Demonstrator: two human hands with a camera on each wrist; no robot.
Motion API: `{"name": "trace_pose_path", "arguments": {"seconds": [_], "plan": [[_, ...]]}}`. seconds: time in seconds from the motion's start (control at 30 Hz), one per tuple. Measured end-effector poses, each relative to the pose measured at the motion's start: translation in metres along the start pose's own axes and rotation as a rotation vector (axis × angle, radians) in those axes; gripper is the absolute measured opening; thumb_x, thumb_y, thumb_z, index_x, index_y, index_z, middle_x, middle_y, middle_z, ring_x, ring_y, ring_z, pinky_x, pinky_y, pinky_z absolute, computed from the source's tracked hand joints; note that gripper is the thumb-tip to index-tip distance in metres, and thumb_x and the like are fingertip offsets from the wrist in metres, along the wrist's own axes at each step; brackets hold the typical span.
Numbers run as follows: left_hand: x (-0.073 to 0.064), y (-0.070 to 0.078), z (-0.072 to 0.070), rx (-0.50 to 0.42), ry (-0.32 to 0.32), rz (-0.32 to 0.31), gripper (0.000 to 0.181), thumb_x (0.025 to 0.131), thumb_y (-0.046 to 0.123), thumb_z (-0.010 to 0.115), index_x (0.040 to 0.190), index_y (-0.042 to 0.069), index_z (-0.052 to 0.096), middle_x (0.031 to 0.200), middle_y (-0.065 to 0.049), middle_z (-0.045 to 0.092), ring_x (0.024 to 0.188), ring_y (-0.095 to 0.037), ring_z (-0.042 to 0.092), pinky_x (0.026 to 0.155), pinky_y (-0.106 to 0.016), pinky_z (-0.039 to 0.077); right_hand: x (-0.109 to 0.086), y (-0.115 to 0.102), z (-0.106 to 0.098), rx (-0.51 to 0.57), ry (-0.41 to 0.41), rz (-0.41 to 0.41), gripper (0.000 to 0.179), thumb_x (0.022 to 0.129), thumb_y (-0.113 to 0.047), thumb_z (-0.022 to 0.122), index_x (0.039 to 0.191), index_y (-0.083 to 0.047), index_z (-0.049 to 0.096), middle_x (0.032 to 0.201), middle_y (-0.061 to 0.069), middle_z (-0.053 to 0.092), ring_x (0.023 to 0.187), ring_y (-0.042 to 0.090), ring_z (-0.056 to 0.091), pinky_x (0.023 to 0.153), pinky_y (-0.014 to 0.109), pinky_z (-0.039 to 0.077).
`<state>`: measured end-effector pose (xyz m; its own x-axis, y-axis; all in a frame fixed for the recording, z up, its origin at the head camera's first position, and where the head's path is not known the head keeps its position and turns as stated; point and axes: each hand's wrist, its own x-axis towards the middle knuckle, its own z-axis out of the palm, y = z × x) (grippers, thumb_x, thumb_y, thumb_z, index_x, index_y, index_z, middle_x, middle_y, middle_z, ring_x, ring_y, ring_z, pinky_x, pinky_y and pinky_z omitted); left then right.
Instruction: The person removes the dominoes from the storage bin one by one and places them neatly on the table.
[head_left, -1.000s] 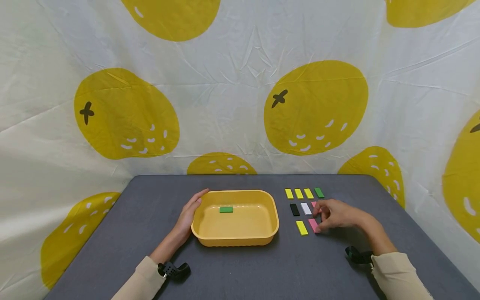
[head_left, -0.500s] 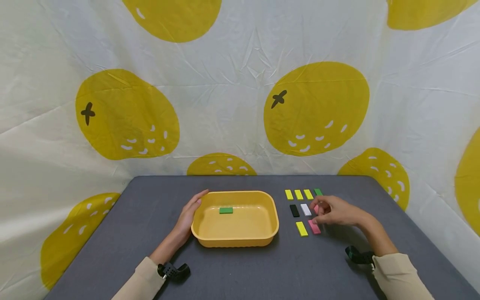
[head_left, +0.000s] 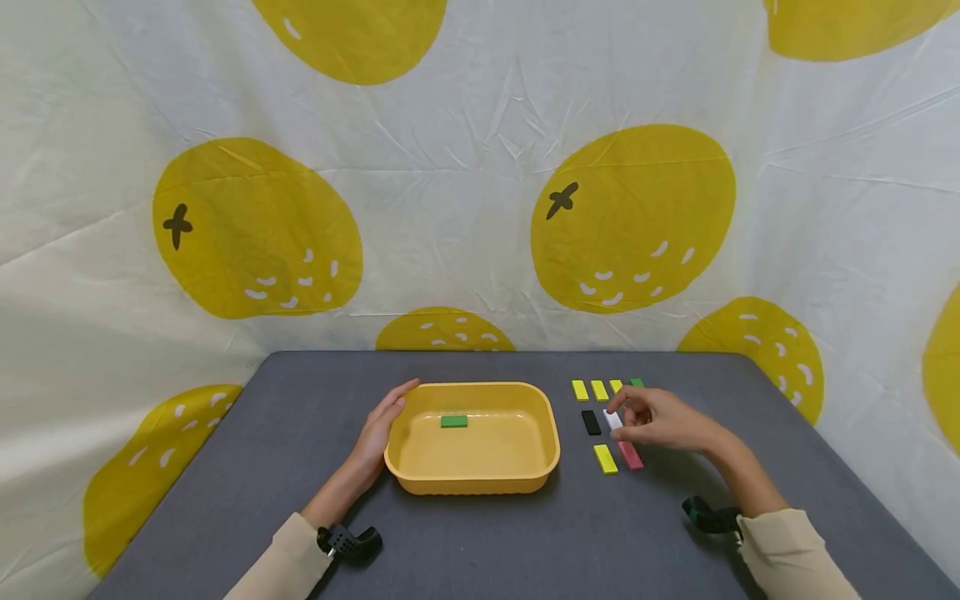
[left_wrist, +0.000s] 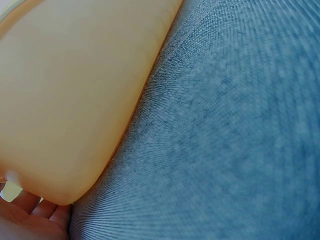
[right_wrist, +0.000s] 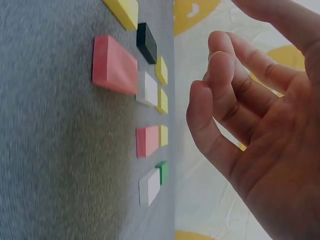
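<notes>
My left hand [head_left: 375, 429] rests along the left wall of a yellow plastic basin [head_left: 472, 485], its fingers reaching up to the rim. In the left wrist view, fingers [left_wrist: 40, 212] show behind the basin's lower corner. Inside the basin lies one green rectangular block [head_left: 453, 422]. Over the blocks on the right, my right hand [head_left: 667, 419] hovers with loosely bent fingers and thumb apart, holding nothing. Its fingertips overlap a white block [head_left: 611, 418] in the head view. Just below is a pink block [head_left: 631, 456]; a second pink block [right_wrist: 148, 141] and another white block [right_wrist: 149, 187] show in the right wrist view.
A black block [head_left: 591, 422] and a yellow block [head_left: 605, 459] lie between basin and right hand. Several yellow blocks [head_left: 580, 390] and a green one [head_left: 637, 382] form the back row on the grey table [head_left: 480, 550]. A fruit-printed curtain [head_left: 450, 208] hangs behind.
My right hand has lifted off the front pink block and shifted left over the white one, now covering the rear pink block in the head view. The left hand stays at the basin.
</notes>
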<state>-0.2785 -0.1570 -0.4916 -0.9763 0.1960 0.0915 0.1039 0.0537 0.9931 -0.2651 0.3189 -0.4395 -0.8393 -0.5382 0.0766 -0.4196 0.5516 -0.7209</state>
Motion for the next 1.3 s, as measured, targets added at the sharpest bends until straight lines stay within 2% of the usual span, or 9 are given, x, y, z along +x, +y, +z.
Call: {"name": "trace_pose_path", "arguments": {"seconds": [0.13,0.23,0.4,0.63,0.87,1.3], "plan": [[0.001,-0.001,0.002,-0.004,-0.005,0.003,0.046,0.114,0.029,0.033,0.159,0.019,0.041,0.167,-0.005,0.035,0.155,-0.026,0.035,0.122,-0.043,0.036,0.002,-0.005,0.004,0.004,-0.005,-0.023,0.041,0.092,-0.022,0.079,0.118,0.004,0.06,0.074,0.0,0.062,0.061,0.005,0.053,0.059,0.024,0.048],[0.002,-0.001,0.004,-0.022,-0.015,0.005,0.047,0.114,0.029,0.034,0.159,0.018,0.041,0.168,-0.006,0.035,0.155,-0.027,0.034,0.124,-0.047,0.032,0.003,-0.011,0.006,0.01,-0.005,-0.043,0.04,0.093,-0.021,0.078,0.118,0.003,0.06,0.076,0.001,0.064,0.062,0.006,0.055,0.062,0.025,0.051],[0.002,-0.001,0.006,-0.032,-0.002,0.006,0.046,0.114,0.027,0.034,0.158,0.017,0.042,0.167,-0.006,0.035,0.156,-0.027,0.033,0.126,-0.054,0.027,0.013,-0.024,0.009,-0.014,-0.004,-0.058,0.033,0.094,-0.023,0.077,0.117,-0.005,0.061,0.078,0.001,0.063,0.064,0.007,0.057,0.064,0.026,0.053],[0.001,0.001,0.005,-0.022,0.011,0.019,0.046,0.114,0.025,0.034,0.158,0.017,0.043,0.167,-0.007,0.035,0.156,-0.029,0.032,0.126,-0.054,0.027,0.036,-0.045,0.014,-0.082,0.002,-0.095,0.03,0.095,-0.028,0.077,0.117,-0.012,0.064,0.078,-0.002,0.063,0.066,0.008,0.057,0.065,0.026,0.051],[0.001,0.0,0.003,-0.006,0.013,0.019,0.046,0.114,0.024,0.032,0.158,0.017,0.043,0.167,-0.008,0.035,0.157,-0.029,0.03,0.127,-0.054,0.025,0.066,-0.074,0.025,-0.078,-0.039,-0.13,0.032,0.094,-0.027,0.077,0.118,-0.01,0.066,0.078,-0.003,0.063,0.068,0.011,0.058,0.068,0.026,0.052],[0.001,-0.001,0.002,-0.008,0.02,0.029,0.046,0.114,0.025,0.032,0.158,0.015,0.043,0.166,-0.008,0.036,0.156,-0.03,0.032,0.126,-0.054,0.027,0.116,-0.107,0.068,-0.134,-0.116,-0.212,0.028,0.094,-0.024,0.076,0.118,-0.013,0.065,0.077,-0.007,0.064,0.07,0.008,0.058,0.072,0.025,0.052]]}}
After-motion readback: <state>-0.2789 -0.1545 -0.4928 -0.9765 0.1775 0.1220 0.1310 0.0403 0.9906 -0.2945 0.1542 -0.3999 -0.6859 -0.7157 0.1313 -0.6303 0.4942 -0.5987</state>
